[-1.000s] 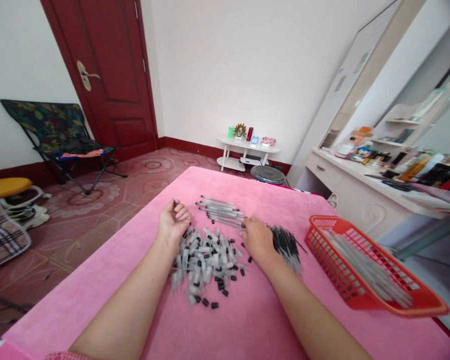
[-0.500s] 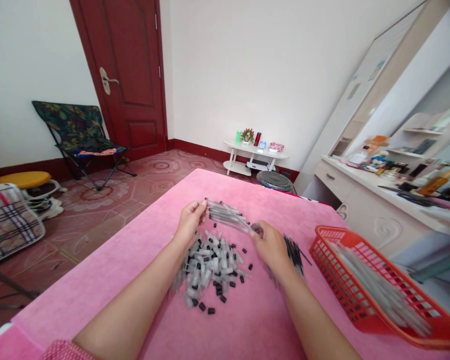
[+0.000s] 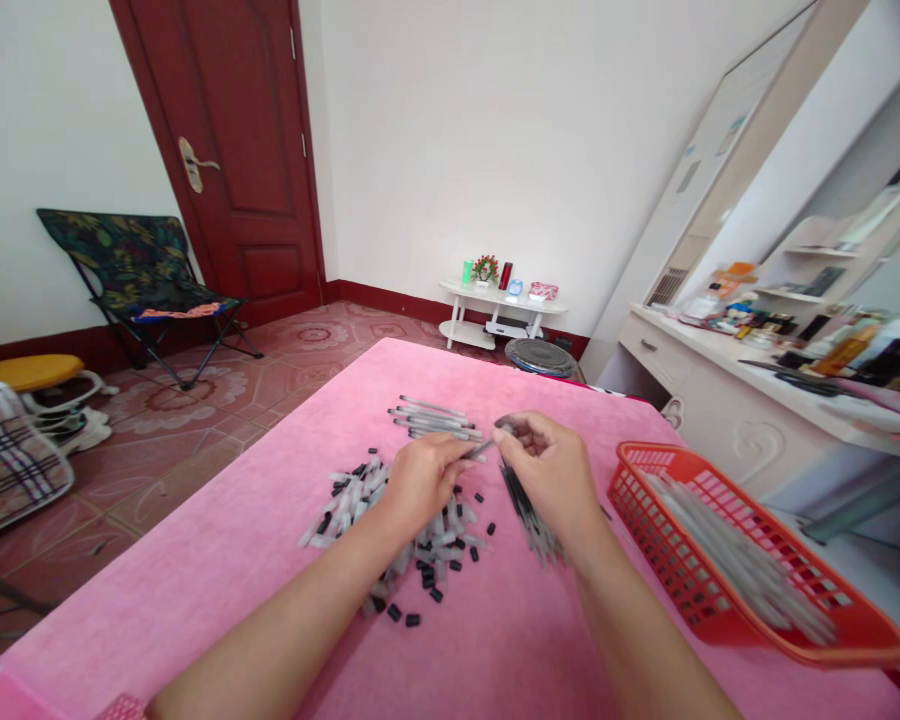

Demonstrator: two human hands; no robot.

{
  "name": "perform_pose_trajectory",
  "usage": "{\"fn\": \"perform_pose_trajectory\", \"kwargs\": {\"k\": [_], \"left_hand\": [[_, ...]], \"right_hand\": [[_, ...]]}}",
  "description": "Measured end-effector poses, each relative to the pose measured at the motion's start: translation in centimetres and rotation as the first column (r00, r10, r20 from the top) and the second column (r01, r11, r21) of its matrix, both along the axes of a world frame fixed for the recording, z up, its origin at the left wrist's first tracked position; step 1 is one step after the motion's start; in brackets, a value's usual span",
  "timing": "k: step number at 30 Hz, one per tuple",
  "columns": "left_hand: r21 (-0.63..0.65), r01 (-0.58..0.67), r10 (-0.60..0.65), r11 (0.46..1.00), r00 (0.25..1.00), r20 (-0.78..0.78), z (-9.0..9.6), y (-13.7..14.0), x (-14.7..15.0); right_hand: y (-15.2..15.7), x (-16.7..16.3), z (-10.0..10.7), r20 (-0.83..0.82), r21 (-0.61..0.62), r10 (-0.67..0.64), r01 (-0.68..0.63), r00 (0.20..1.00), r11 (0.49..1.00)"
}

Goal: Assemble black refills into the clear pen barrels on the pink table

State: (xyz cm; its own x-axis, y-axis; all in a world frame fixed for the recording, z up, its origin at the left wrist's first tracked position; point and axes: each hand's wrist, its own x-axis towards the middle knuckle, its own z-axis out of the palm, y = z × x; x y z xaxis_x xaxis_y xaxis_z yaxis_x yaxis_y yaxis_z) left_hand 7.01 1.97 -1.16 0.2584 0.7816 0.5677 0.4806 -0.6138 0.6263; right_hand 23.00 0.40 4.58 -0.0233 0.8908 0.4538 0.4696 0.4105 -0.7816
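My left hand (image 3: pixel 424 478) is closed in a pinch on the near end of a thin grey pen (image 3: pixel 481 448), above the edge of a loose pile. My right hand (image 3: pixel 551 465) pinches the other end, where its fingers partly hide the tip. The pile (image 3: pixel 345 505) mixes clear pen caps and small black plugs, and my left hand covers some of it. Just beyond lies a row of clear pens (image 3: pixel 431 412) with dark ends. Under and beside my right hand rests a bundle of thin black refills (image 3: pixel 525 510), partly hidden.
A red plastic basket (image 3: pixel 720 590) holding long clear tubes (image 3: pixel 742 550) stands on the right of the pink-covered table (image 3: pixel 270 610). Right of the table is a dresser (image 3: pixel 727 390) crowded with bottles. A folding chair (image 3: pixel 142 270) stands by the red door (image 3: pixel 247 150).
My left hand has moved right and nearer, from the row of pens to over the pile. My right hand has closed in, and both now meet at one pen. The view has shifted slightly.
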Motion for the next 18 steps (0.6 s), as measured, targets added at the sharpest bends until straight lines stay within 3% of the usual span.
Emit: {"fn": "perform_pose_trajectory", "kwargs": {"k": [3, 5, 7, 9, 13, 18], "left_hand": [[-0.172, 0.004, 0.054, 0.985, 0.942, 0.332, -0.1, 0.4, 0.0], [-0.315, 0.100, 0.103, 0.944, 0.817, 0.567, 0.1, 0.7, -0.1], [-0.391, 0.217, 0.139, 0.894, 0.695, 0.705, 0.2, 0.9, -0.3], [-0.411, 0.272, 0.164, 0.870, 0.627, 0.762, 0.2, 0.9, -0.4], [-0.412, 0.303, 0.174, 0.859, 0.585, 0.792, 0.0, 0.7, -0.3], [-0.423, 0.332, 0.195, 0.843, 0.544, 0.816, -0.2, 0.7, -0.2]], "right_hand": [[0.5, -0.3, -0.9, -0.155, -0.041, 0.084, -0.091, 0.984, 0.995], [1.0, -0.4, -2.1, -0.185, -0.115, 0.097, -0.119, 0.978, 0.986], [1.5, -0.5, -3.5, -0.204, -0.217, 0.103, -0.147, 0.974, 0.965], [1.7, -0.7, -4.6, -0.239, -0.323, 0.118, -0.194, 0.964, 0.926], [1.7, -1.4, -5.7, -0.342, -0.436, 0.142, -0.291, 0.929, 0.852], [1.6, -1.7, -6.2, -0.445, -0.431, 0.108, -0.319, 0.889, 0.844]]}}
